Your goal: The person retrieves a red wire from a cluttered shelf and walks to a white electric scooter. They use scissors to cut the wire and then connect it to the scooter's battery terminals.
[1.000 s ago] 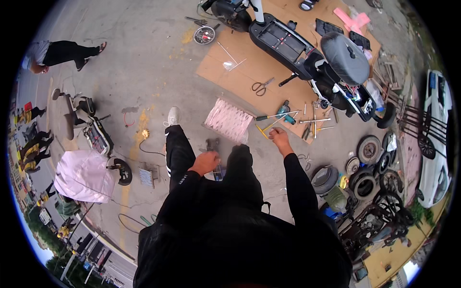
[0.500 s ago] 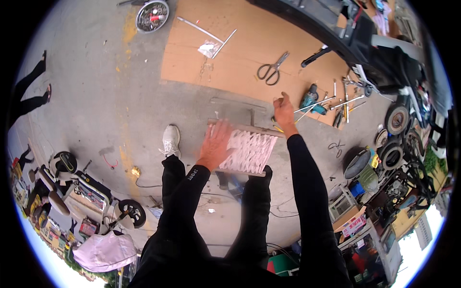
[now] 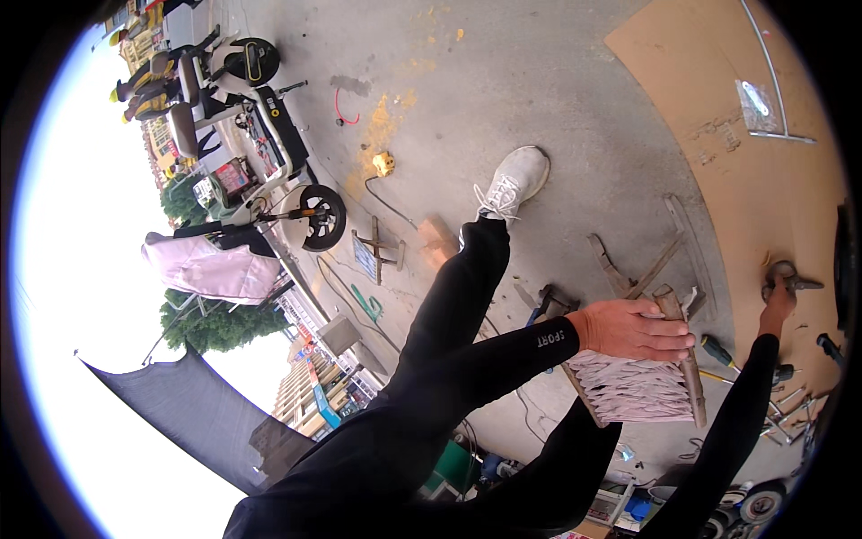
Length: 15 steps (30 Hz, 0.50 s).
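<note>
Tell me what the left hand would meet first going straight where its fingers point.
Probably the dark-handled tool, just beyond the edge of the pink woven stool under the left hand. Depth is unclear: the tool seems lower, so the hand might pass above it.

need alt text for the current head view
A person's left hand lies on a wood-framed stool with a pink woven seat, while the right hand is at dark scissors over brown cardboard.
</note>
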Available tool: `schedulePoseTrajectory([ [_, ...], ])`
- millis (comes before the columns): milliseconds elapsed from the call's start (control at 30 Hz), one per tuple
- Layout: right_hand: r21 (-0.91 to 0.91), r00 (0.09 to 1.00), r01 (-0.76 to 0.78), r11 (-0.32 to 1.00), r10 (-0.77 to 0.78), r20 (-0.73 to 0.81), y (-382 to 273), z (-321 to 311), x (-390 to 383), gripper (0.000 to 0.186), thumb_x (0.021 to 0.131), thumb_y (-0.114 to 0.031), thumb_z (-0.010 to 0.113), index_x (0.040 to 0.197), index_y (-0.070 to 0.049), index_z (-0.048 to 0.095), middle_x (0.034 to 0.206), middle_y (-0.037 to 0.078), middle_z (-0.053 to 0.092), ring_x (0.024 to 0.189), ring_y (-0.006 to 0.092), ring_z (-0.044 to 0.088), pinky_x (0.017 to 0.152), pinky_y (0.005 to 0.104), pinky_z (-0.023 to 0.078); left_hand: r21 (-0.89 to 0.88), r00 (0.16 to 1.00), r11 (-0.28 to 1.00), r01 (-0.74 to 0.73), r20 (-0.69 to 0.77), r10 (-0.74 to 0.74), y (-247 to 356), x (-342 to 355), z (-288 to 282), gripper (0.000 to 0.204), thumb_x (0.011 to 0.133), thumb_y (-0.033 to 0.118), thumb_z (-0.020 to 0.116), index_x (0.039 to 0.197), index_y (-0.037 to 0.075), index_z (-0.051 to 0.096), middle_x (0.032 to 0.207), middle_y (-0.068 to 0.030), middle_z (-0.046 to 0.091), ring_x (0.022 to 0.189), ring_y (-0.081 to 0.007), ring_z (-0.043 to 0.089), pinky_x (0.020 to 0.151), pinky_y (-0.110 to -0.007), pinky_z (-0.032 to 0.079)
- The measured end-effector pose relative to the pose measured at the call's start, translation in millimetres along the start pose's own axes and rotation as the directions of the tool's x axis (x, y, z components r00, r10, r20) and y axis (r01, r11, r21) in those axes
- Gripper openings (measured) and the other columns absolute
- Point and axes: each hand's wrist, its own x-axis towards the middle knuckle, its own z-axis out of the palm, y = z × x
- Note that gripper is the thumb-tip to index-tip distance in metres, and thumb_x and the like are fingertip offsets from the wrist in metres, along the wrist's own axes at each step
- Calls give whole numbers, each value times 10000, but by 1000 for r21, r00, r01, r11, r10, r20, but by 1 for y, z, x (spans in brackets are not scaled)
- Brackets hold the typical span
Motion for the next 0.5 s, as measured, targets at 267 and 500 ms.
schedulePoseTrajectory([
  [267,485,863,-307,819,25,504,-126,-42,-184,279,925,-159,668,1192,-91,623,767,-43,527,619,68,477,538,246,379,-111,981,979,169,112,-157,15,-5,-15,518,950,288,575,1458,231,492,1621,34,378,1502,-163,322,1191,-405,306],
  [500,458,781,-200,866,-141,608,-338,-60,-490,316,961,-174,661,1261,-151,566,733,-63,412,564,61,385,477,223,318,-40,781,816,577,317,-538,48,26,-98,478,858,295,671,1305,128,634,1496,-65,514,1429,-221,429,1210,-468,282],
])
